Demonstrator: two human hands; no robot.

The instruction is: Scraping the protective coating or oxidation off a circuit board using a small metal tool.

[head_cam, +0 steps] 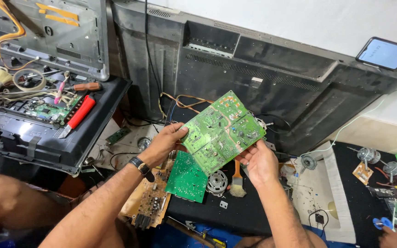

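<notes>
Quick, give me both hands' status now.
Left hand: closed on the green circuit board's left edge.
Right hand: closed on the same board's lower right edge.

Green circuit board (224,132), solder side up, tilted, held above cluttered bench by both edges.

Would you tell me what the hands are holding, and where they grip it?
Both hold a green circuit board: left hand at its left edge, right hand at its lower right edge.
</notes>
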